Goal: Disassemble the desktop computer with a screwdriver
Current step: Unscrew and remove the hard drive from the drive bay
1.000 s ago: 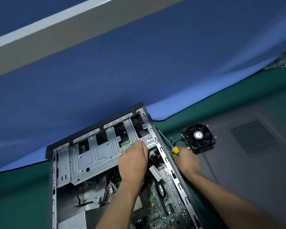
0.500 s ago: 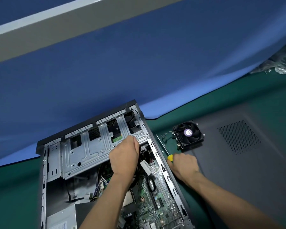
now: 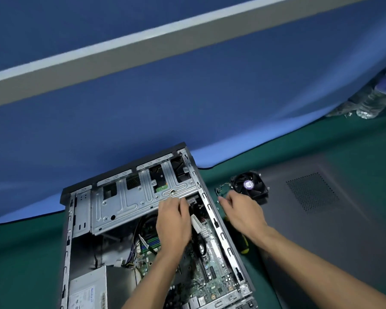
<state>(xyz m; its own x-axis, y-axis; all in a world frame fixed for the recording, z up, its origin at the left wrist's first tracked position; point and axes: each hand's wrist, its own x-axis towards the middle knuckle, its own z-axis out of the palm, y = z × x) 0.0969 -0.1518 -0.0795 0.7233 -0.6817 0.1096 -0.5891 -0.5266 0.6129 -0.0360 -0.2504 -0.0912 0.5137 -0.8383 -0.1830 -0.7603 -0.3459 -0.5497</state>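
The open desktop case [image 3: 228,248] lies on its side on the green mat, with its motherboard [image 3: 212,262] exposed. My left hand [image 3: 173,221] is inside the case, its fingers curled over the near edge of the silver drive cage [image 3: 125,204], beside a cable connector [image 3: 192,200]. My right hand [image 3: 241,210] is outside the case's right wall with relaxed fingers, reaching toward small screws [image 3: 217,194] on the mat. The black and yellow screwdriver [image 3: 243,244] lies on the mat under my right wrist, partly hidden by it.
A removed black cooler fan [image 3: 251,186] sits on the mat just beyond my right hand. The grey side panel [image 3: 321,230] lies flat at the right. The power supply [image 3: 87,291] fills the case's near left corner. Plastic bottles [image 3: 374,101] stand far right against the blue partition.
My right hand let go of the screwdriver, which now lies on the mat beside the case, and moved up toward the fan. My left hand stays at the drive cage edge.
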